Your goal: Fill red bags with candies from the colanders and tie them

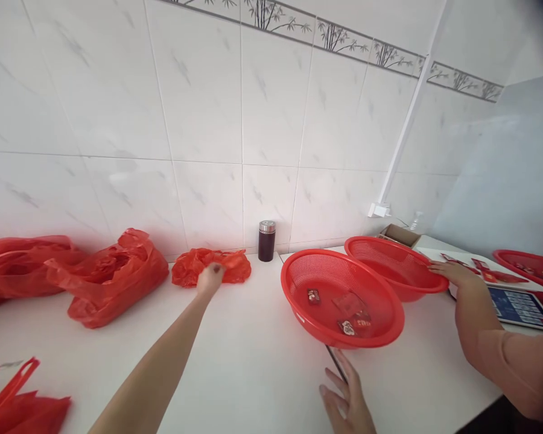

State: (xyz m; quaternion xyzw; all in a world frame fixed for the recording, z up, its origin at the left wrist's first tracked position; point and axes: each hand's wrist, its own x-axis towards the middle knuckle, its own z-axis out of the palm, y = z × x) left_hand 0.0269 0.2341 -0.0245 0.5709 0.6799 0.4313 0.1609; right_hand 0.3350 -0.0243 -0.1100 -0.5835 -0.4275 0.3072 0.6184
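Note:
My left hand (210, 278) reaches forward to a crumpled red plastic bag (236, 266) near the wall, its fingers closed on the thin plastic. Close to me, my right hand (349, 395) is held below the near rim of a red mesh basket (294, 301), fingers apart and nothing in them. A few small packets (348, 327) lie in the bottom of that basket, some dark, some red.
More red bags (117, 277) lie along the left. A dark jar (266, 242) with a metal lid stands by the wall. At right, a co-worker's hand (452, 274) touches a second red basket (389, 265), beside a digital scale (520, 306). A dark gap (337, 364) divides the tabletops.

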